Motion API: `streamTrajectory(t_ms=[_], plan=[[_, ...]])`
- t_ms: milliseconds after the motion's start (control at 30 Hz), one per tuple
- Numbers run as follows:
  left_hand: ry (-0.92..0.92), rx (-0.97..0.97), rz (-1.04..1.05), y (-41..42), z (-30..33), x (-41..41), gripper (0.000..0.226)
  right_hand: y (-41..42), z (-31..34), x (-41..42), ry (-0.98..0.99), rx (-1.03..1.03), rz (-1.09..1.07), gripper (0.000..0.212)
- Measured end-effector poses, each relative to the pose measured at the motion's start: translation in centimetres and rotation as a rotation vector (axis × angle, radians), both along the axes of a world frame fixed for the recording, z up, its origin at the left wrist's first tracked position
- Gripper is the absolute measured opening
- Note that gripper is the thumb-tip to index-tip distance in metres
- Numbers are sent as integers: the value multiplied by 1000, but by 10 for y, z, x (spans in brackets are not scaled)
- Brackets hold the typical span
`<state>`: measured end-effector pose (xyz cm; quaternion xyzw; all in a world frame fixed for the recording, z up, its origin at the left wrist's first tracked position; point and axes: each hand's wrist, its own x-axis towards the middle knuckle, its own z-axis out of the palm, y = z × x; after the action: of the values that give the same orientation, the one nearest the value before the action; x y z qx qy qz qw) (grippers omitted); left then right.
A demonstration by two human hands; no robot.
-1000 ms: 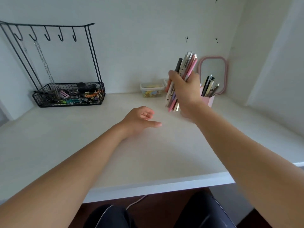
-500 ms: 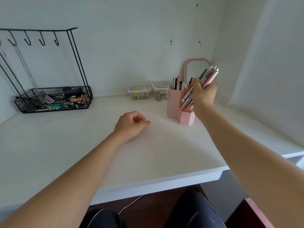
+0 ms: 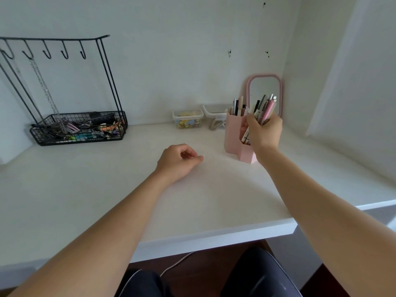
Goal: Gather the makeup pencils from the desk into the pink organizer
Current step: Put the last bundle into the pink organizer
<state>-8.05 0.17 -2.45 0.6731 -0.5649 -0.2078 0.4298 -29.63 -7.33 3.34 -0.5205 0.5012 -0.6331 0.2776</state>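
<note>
The pink organizer (image 3: pixel 232 133) stands at the back right of the white desk (image 3: pixel 107 189), with several pencils (image 3: pixel 237 107) upright in its rear compartment. My right hand (image 3: pixel 264 131) grips a bundle of makeup pencils (image 3: pixel 265 109) over the organizer's front compartment; the lower tips reach down at its rim, and my hand hides where they end. My left hand (image 3: pixel 177 161) rests on the desk to the left of the organizer, fingers loosely curled with nothing in them.
A pink-framed mirror (image 3: pixel 264 93) leans on the wall behind the organizer. Two small clear boxes (image 3: pixel 188 122) sit left of it. A black wire rack (image 3: pixel 79 129) with hooks and clutter fills the back left. White walls enclose the right side.
My right hand has carried the pencil bundle from mid-desk to the organizer and lowered it upright over the front compartment. My left hand has curled its fingers and stayed put.
</note>
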Motion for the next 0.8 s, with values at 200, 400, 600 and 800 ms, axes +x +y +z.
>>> streamTrajectory(t_ms=[200,400,600,800], plan=[[-3,-4,0,-3,-2,1,30,0,-2,0,32,-14,-9,24],[-18,-10,1,-2,-1,1,23,1,-1,-2,-66,-24,-13,26],[-22,-11,9,-3,-1,1,19,5,-2,-6,-123,-188,-42,49],[-20,-15,3,-3,-1,0,25,0,-10,-7,-156,-210,-104,53]])
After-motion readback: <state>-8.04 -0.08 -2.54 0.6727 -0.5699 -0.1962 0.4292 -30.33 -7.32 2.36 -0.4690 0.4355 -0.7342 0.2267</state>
